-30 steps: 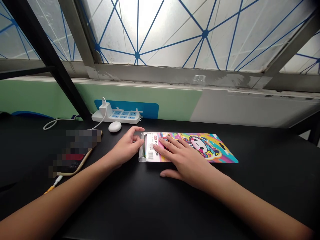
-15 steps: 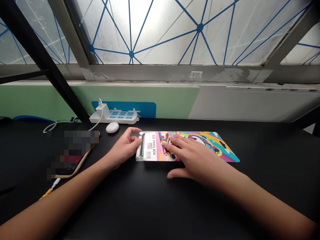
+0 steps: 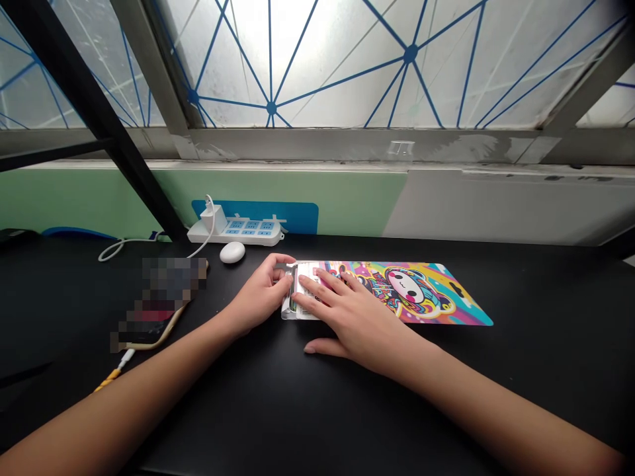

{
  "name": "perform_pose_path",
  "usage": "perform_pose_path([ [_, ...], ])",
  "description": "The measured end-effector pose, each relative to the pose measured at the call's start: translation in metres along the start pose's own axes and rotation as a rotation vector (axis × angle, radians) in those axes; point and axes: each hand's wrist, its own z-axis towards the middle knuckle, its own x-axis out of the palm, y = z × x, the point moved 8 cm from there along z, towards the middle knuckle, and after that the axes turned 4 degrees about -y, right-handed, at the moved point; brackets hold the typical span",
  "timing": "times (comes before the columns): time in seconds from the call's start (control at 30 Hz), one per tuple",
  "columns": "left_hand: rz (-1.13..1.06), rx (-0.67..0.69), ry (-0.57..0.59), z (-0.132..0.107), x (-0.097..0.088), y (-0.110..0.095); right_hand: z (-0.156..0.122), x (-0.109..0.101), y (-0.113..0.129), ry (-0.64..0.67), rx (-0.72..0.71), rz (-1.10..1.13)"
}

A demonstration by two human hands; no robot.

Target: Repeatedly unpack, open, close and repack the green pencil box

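Observation:
A flat, brightly printed pencil box package [image 3: 411,287] lies on the black table, its cartoon figure and rounded hang slot showing at the right part. Clear plastic edges its left end, beside a white label that my fingers mostly cover. My left hand [image 3: 262,291] is closed around that left end, thumb in front and index finger behind. Across the label and the left part of the card rests my right hand [image 3: 350,317], palm down with fingers stretched out and thumb apart on the near side. What lies under the right palm is hidden.
A white power strip [image 3: 253,231] with a plugged-in charger stands against the wall. In front of it sits a small white rounded case [image 3: 232,252]. To the left lies a phone [image 3: 161,327], partly blurred out, with a cable. A black slanted post [image 3: 99,119] rises at left.
My right hand has slid left along the package, onto the label, uncovering more of the cartoon figure. My left hand keeps its hold at the left end. The whole view has shifted slightly.

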Motion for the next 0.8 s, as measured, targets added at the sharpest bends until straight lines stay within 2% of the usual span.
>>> perform_pose_path([
  [0.23, -0.029, 0.012, 0.016, -0.001, 0.003, -0.003, -0.003, 0.001, -0.003, 0.025, -0.009, 0.004],
  [0.4, 0.021, 0.009, 0.001, 0.000, -0.002, -0.006, -0.013, 0.000, -0.016, 0.025, 0.008, 0.024],
  [0.57, 0.146, 0.002, -0.035, 0.007, -0.023, -0.008, -0.028, -0.004, -0.035, 0.053, 0.052, 0.041],
  [0.7, 0.360, 0.062, 0.016, 0.007, -0.043, -0.019, -0.033, -0.006, -0.039, 0.063, 0.077, 0.035],
  [0.8, 0.478, 0.044, 0.031, 0.006, -0.061, -0.025, -0.035, -0.006, -0.039, 0.029, 0.069, 0.043],
])
